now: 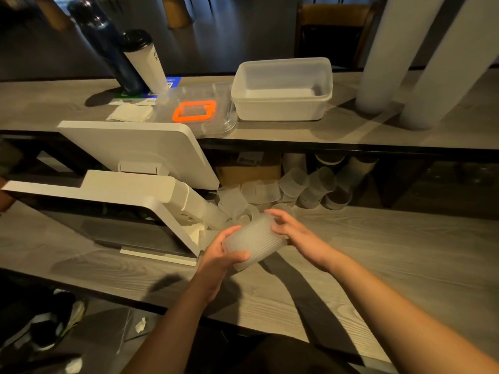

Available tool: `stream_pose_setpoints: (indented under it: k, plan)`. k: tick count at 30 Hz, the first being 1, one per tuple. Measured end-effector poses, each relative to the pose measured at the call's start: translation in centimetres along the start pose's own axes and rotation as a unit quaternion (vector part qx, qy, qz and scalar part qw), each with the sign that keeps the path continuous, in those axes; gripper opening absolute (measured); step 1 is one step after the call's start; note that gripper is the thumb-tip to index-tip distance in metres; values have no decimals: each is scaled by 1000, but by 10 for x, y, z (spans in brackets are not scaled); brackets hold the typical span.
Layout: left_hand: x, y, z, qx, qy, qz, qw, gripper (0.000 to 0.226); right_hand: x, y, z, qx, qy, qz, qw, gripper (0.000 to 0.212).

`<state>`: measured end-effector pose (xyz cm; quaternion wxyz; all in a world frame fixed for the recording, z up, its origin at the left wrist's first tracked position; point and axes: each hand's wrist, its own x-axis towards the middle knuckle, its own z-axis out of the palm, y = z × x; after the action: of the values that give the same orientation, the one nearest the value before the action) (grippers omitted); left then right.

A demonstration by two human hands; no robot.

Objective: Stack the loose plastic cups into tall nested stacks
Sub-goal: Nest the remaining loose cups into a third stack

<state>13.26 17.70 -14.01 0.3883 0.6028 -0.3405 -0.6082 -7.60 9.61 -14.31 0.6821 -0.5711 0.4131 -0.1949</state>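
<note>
We are gripping a cup stack [253,242] above the table [378,252] with both hands: left hand [220,255] near, right hand [293,229] far. Loose cups [294,188] are lying behind.

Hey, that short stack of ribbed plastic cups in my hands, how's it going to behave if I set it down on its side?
The cup stack is round, so on the counter it would probably roll. Its thin translucent walls suggest it is light and may flex under a squeeze. The ribbing likely gives the left hand and right hand decent grip.
</note>
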Motion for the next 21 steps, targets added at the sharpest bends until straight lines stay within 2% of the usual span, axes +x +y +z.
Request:
stream_pose_setpoints:
  k: [3,6,8,12,14,17,21]
  plan:
    - [1,-1,2,0,14,-3,1000,87,-1,5,15,23,-16,17,999,64]
    - [3,-2,-3,-3,18,-15,1000,86,4,7,19,20,13,22,999,59]
    - [4,0,-8,-19,25,-22,999,83,11,11,19,25,69,22,997,56]
    - [10,3,-18,-31,30,-27,999,71,28,27,10,-30,251,7,967,41]
    - [13,4,-23,-31,36,-31,998,78,36,38,1,-109,290,14,951,50]
    - [17,3,-30,-15,42,-28,999,91,49,51,-10,-225,292,35,929,71]
    - [22,1,-36,-6,39,-29,999,90,69,51,-6,-269,283,57,919,97]
